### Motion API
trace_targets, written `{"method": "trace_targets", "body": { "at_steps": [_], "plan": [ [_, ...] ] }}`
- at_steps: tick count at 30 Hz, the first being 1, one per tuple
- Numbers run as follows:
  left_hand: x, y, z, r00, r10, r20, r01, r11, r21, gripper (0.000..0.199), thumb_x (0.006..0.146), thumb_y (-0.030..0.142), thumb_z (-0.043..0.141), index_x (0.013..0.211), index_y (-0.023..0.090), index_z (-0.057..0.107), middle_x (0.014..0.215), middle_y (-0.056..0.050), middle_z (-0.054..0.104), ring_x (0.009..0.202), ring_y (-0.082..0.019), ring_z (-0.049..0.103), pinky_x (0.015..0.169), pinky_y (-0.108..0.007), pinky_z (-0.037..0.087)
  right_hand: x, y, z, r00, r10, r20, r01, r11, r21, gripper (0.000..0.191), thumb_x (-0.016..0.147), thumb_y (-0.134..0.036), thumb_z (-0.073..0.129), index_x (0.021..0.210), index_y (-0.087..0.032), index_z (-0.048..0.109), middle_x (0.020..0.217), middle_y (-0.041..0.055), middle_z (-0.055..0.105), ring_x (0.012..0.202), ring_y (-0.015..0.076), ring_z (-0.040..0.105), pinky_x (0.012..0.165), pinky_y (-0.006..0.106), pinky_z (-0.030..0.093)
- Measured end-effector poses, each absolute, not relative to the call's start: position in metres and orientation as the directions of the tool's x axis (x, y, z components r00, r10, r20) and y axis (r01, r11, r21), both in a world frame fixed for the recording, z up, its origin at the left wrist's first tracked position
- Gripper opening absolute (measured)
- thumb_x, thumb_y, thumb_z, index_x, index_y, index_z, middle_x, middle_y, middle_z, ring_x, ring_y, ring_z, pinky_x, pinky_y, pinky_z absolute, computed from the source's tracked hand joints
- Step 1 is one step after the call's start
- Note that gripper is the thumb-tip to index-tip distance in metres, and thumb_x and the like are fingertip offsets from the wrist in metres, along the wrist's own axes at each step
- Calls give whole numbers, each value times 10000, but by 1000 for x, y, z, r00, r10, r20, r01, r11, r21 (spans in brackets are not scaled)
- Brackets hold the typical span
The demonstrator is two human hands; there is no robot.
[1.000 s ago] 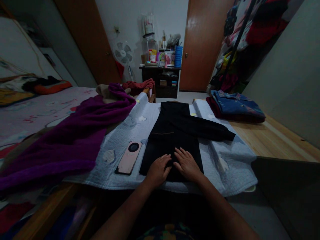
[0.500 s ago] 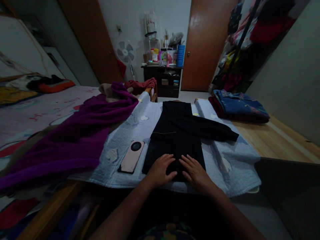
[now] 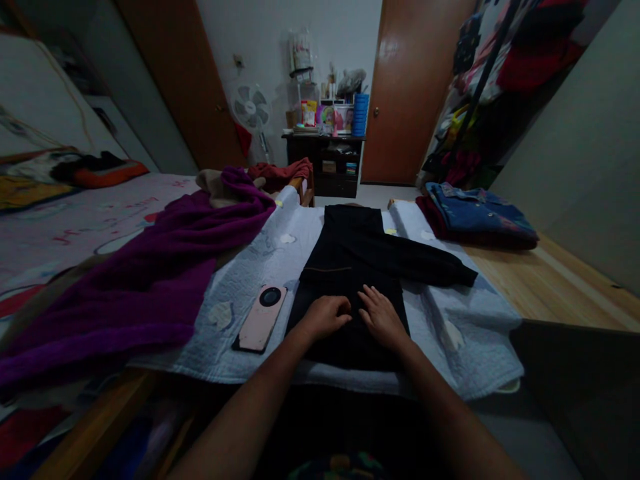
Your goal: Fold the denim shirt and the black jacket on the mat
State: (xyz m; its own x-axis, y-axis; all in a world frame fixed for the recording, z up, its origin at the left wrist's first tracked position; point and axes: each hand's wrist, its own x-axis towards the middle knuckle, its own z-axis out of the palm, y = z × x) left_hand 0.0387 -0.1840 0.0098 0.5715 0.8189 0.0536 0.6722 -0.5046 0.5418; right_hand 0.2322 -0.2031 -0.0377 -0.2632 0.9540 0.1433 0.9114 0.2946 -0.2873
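A black long-sleeved garment lies partly folded on a light quilted cloth, one sleeve stretched out to the right. A thin brownish line crosses it near the middle. On its near part rests my left hand, fingers bent and the thumb apart, gripping nothing. Beside it my right hand lies palm down on the same dark fabric, its fingers stretched out. To the left of the garment is a pink phone with a round black camera ring, back side up.
A purple blanket drapes over the bed on the left. Folded denim and dark red clothes sit on a wooden surface at right. Farther back stand a fan, a dark cabinet and a door.
Both hands have slid forward over the black garment, away from my body. My left fingers have bent more; the right fingers stay stretched out.
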Motion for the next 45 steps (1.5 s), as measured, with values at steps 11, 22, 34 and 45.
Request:
{"method": "trace_targets", "body": {
  "at_steps": [11, 22, 34, 45],
  "plan": [
    [54, -174, -38, 574, 805, 148, 708, -580, 403, 476, 916, 405, 458, 1365, 251, 440, 1526, -72, 298, 1426, -254, 180, 1138, -510, 174, 240, -221, -32, -283, 950, 130, 924, 306, -227, 492, 945, -332, 368, 1419, -203, 396, 1512, 56, 327, 1404, 238, 242, 1122, 451, 240],
    [45, -189, -20, 610, 792, -24, 691, -516, 505, 610, 879, 582, 449, 1411, 290, 386, 1569, -94, 164, 1441, -317, 38, 1119, -569, 129, 267, -260, -41, -293, 948, 127, 929, 314, -197, 528, 948, -387, 389, 1450, -234, 337, 1538, 60, 267, 1428, 248, 163, 1118, 473, 250],
    [40, -223, -25, 654, 739, 162, 609, -642, 465, 460, 884, 336, 526, 1340, 324, 465, 1529, -21, 301, 1432, -239, 168, 1135, -539, 165, 280, -273, -16, -233, 967, 102, 897, 254, -362, 380, 916, -306, 437, 1242, -170, 578, 1319, 113, 563, 1256, 239, 481, 1043, 401, 386],
    [41, -235, -33, 634, 738, 231, 587, -654, 477, 501, 896, 279, 493, 1384, 250, 384, 1481, -64, 390, 1392, -195, 293, 1150, -466, 222, 229, -253, -29, -306, 935, 180, 892, 347, -288, 440, 941, -227, 338, 1359, -180, 468, 1462, 64, 415, 1380, 224, 306, 1111, 451, 284]
  ]
}}
